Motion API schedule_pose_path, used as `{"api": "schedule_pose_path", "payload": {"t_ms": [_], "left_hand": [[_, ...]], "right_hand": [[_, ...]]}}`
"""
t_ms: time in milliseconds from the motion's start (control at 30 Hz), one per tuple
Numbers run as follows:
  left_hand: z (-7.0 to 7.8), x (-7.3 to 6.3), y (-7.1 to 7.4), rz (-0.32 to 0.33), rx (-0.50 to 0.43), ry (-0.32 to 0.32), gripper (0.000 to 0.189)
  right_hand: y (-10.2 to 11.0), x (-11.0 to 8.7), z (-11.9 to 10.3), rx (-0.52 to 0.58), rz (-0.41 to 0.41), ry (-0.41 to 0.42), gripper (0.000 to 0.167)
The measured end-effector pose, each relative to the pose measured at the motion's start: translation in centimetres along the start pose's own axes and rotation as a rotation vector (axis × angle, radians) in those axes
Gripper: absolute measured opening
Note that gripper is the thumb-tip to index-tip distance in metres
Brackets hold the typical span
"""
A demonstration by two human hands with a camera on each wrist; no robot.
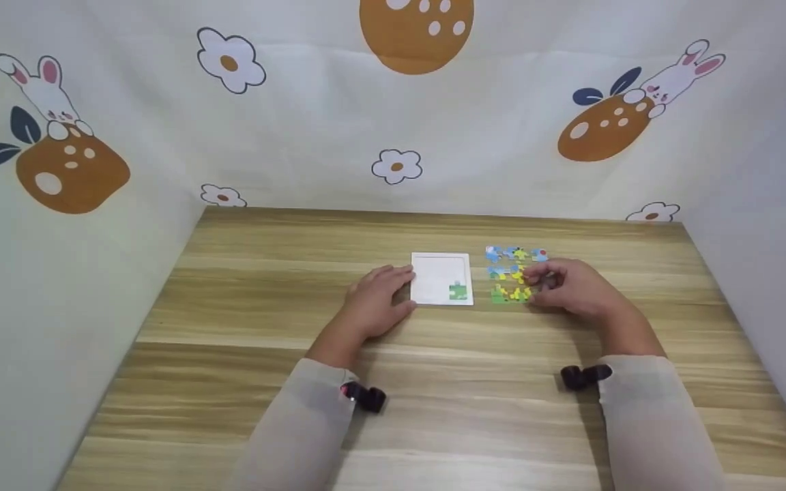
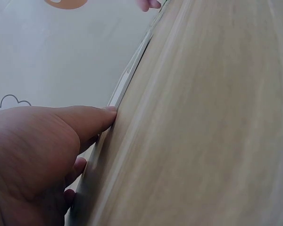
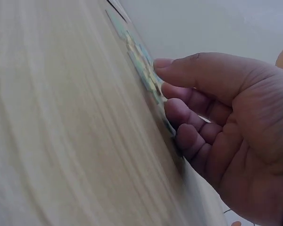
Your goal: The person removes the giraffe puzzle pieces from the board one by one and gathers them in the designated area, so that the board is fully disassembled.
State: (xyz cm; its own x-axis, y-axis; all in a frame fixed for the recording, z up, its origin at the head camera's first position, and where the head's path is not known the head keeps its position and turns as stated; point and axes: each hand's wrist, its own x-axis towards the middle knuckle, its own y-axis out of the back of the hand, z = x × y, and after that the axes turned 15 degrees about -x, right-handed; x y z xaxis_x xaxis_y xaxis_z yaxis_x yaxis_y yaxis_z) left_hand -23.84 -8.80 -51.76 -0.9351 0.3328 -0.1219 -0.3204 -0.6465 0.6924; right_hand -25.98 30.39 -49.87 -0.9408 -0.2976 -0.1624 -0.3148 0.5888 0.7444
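Observation:
A white square puzzle tray (image 1: 432,279) lies on the table, with one green jigsaw piece (image 1: 458,291) in its near right corner. My left hand (image 1: 378,300) rests at the tray's left side, fingertips and thumb against the edge. In the left wrist view the thumb (image 2: 92,120) touches the tray's thin rim (image 2: 125,80). To the right of the tray lie several blue, yellow and green jigsaw pieces (image 1: 501,273) in rough rows. Over their right side is my right hand (image 1: 574,286), fingers bent and apart from the thumb (image 3: 179,70); it hides some pieces.
The wooden table (image 1: 475,409) runs up to a patterned cloth (image 1: 297,136) at the back, with cloth walls at both sides. Small black cameras (image 1: 366,397) sit on both sleeves.

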Motion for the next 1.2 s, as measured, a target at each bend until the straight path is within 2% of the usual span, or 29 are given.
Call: {"api": "schedule_pose_path", "payload": {"t_ms": [167, 300, 467, 733, 967, 1200], "left_hand": [[0.1, 0.0, 0.0, -0.001, 0.003, 0.009, 0.061], [0.2, -0.2, 0.0, 0.001, -0.003, 0.021, 0.061], [0.4, -0.2, 0.1, -0.001, -0.003, 0.03, 0.062], [0.3, -0.1, 0.0, -0.007, 0.001, 0.023, 0.061], [0.3, -0.2, 0.1, -0.005, -0.007, 0.012, 0.06], [0.3, -0.2, 0.1, -0.002, 0.003, 0.007, 0.061]], "right_hand": [[-0.2, 0.3, -1.6, -0.06, 0.032, 0.012, 0.043], [-1.2, 0.9, -3.5, -0.139, 0.031, 0.048, 0.037], [-2.7, 1.6, -5.9, -0.134, -0.003, 0.095, 0.037], [-3.9, 2.9, -8.6, -0.101, -0.013, 0.081, 0.042], [-4.7, 3.5, -9.1, -0.113, -0.006, 0.101, 0.041], [-5.5, 3.8, -8.3, -0.235, 0.004, 0.132, 0.042]]}}
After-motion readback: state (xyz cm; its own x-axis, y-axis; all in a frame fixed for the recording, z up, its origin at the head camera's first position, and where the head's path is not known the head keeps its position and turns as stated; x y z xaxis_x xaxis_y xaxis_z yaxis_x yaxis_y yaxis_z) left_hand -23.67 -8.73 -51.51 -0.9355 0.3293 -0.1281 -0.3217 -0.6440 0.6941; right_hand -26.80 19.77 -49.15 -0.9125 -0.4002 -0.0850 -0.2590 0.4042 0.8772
